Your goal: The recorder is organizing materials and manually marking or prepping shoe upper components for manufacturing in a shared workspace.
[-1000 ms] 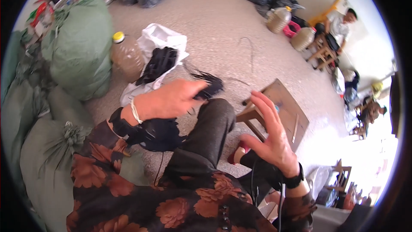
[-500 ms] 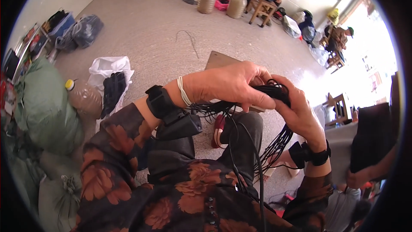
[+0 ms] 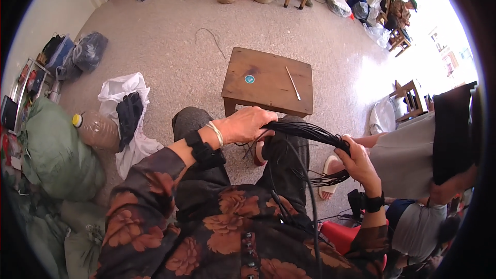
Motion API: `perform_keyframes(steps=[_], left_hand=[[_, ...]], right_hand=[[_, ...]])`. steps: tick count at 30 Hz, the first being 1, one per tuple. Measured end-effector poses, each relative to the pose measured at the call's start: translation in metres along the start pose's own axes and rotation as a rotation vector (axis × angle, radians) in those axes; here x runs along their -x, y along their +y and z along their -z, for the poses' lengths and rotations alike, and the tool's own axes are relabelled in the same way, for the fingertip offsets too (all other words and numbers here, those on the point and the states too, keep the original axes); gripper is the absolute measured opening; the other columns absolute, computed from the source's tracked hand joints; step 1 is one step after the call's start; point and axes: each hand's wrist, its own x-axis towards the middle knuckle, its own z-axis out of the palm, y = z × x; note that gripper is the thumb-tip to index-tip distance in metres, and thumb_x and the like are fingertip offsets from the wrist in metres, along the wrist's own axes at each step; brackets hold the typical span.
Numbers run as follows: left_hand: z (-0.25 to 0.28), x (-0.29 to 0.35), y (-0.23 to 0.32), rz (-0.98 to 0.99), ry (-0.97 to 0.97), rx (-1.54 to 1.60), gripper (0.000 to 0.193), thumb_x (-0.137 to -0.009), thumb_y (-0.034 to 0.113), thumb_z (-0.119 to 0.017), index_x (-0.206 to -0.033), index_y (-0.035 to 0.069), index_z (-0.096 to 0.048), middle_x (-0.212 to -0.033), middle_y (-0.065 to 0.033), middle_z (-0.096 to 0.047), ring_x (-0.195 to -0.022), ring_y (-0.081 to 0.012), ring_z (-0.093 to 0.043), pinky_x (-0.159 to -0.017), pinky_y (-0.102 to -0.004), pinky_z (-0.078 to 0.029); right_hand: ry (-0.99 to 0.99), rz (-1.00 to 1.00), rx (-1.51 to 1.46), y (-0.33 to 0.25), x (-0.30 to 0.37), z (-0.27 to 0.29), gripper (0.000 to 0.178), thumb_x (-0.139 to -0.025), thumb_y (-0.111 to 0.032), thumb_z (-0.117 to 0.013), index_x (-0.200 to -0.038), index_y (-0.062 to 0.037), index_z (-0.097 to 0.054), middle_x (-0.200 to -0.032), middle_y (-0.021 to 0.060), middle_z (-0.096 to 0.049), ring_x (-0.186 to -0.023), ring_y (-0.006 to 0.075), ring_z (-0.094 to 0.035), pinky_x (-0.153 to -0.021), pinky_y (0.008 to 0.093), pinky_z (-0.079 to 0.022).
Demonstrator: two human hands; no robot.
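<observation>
Clearly, the left hand [image 3: 244, 125] and right hand [image 3: 360, 165] hold black cords [image 3: 307, 130], bunched between them, ungathered at four o'clock.

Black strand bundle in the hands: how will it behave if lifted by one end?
Probably floppy: the bundle bends sharply at the right hand, its tail curling back below. Likely apt to splay or snag, since the tail's thin strands spread apart.
</observation>
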Motion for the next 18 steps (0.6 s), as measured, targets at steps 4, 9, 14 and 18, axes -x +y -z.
perform_keyframes(steps=[4,9,14,18], left_hand=[[-0.03,-0.012,-0.011,0.038,-0.036,0.113,0.024,-0.085,0.015,-0.067,-0.105,0.004,-0.06,-0.094,-0.0214,-0.065,-0.093,-0.0426,-0.062,-0.075,-0.0487,-0.048],[-0.099,0.008,-0.011,0.098,-0.196,0.158,0.021,-0.084,0.014,-0.064,-0.103,0.005,-0.059,-0.085,-0.0251,-0.064,-0.09,-0.0455,-0.062,-0.077,-0.0525,-0.048],[-0.137,0.04,-0.016,0.127,-0.147,0.217,0.022,-0.089,0.018,-0.059,-0.106,0.004,-0.059,-0.083,-0.0272,-0.063,-0.087,-0.0479,-0.06,-0.074,-0.0533,-0.047],[-0.135,0.042,-0.011,0.139,-0.182,0.224,0.023,-0.089,0.017,-0.058,-0.109,0.004,-0.058,-0.081,-0.0272,-0.062,-0.086,-0.0482,-0.06,-0.074,-0.0537,-0.047]], right_hand=[[0.071,0.1,0.079,0.05,-0.01,-0.018,0.018,-0.093,-0.014,-0.062,-0.103,-0.0014,-0.054,-0.071,0.0196,-0.056,-0.068,0.0384,-0.057,-0.062,0.0446,-0.042],[-0.098,0.02,0.121,0.115,0.005,-0.054,0.027,-0.084,-0.014,-0.067,-0.108,-0.0034,-0.06,-0.087,0.0221,-0.065,-0.088,0.0411,-0.064,-0.077,0.0466,-0.049],[-0.132,0.064,0.122,0.098,0.025,-0.087,0.053,-0.079,-0.012,-0.072,-0.127,-0.0025,-0.052,-0.122,0.0226,-0.058,-0.115,0.0404,-0.056,-0.096,0.0447,-0.046],[0.015,0.235,-0.307,-0.017,0.024,-0.067,0.083,-0.075,-0.012,-0.078,-0.146,-0.0052,-0.037,-0.144,0.0221,-0.042,-0.136,0.037,-0.04,-0.113,0.043,-0.033]])
